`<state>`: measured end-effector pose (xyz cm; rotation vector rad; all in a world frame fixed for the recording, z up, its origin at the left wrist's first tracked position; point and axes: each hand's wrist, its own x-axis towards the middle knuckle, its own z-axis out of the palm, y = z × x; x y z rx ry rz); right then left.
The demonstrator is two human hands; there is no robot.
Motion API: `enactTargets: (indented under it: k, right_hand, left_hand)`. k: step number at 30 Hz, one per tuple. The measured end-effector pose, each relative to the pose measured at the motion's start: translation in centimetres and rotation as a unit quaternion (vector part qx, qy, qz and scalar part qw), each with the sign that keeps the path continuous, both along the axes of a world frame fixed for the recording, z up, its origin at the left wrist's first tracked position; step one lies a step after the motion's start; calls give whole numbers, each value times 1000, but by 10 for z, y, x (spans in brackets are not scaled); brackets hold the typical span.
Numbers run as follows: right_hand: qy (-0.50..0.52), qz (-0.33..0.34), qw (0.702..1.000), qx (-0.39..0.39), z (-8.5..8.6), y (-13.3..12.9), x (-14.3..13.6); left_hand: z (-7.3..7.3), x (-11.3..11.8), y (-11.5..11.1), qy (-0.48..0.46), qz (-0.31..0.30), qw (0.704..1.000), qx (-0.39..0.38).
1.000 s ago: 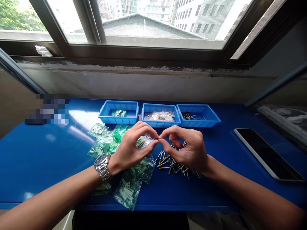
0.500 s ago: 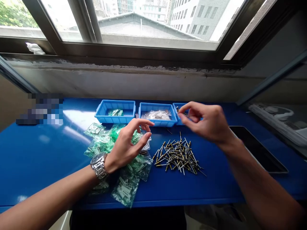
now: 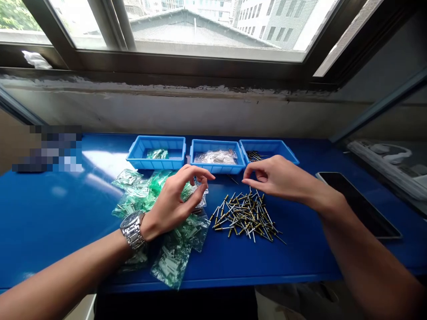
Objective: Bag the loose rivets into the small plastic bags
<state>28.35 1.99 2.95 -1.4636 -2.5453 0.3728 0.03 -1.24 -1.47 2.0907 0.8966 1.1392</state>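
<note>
The pins lie in a loose, crossed heap on the blue table, just in front of the middle tray. The right hand hangs over the far edge of that heap, thumb and forefinger drawn close at the tips with nothing visible between them; the other fingers curl under. The left hand, with a watch at the wrist, rests over the bags left of the heap, fingers spread and bent, gripping nothing that shows.

Each pin looks thin, stiff and very light, with a gold or dark collar on a bright shaft. Such smooth metal is likely slippery and will roll or tangle with its neighbours, so a fingertip pinch at the collar of one lying on the heap's edge seems the surest hold. The bags look soft and crinkly and would best be taken by a corner.

The right tray holds a few pins; a tablet lies right of the heap.
</note>
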Motion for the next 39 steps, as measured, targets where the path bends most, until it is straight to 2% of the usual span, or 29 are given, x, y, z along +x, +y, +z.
enactTargets:
  k: [6, 11, 16, 19, 23, 26, 32, 39]
  right_hand:
    - [-121, -13, 991, 56, -15, -4, -22]
    - [-174, -5, 982, 77, -18, -12, -35]
    - [-195, 19, 978, 73, -19, -12, -36]
    - [-161, 42, 983, 78, -17, -12, -35]
    - [-28, 77, 991, 106, -16, -16, -39]
    - [22, 101, 986, 128, -19, -20, -44]
    - [37, 118, 985, 124, -26, -22, -50]
    - [73, 133, 983, 108, -27, -25, -50]
  left_hand:
    - [-1, -1, -1, 3, -8, 1000, -6]
    - [1, 0, -1, 7, -18, 1000, -4]
    - [2, 1, -1, 11, -19, 1000, 1]
    - [1, 1, 0, 18, 8, 1000, 15]
    - [1, 1, 2, 29, 59, 997, 40]
    - [2, 1, 3, 38, 47, 997, 56]
    - [2, 0, 1, 53, 18, 996, 69]
    - [4, 2, 3, 45, 14, 997, 67]
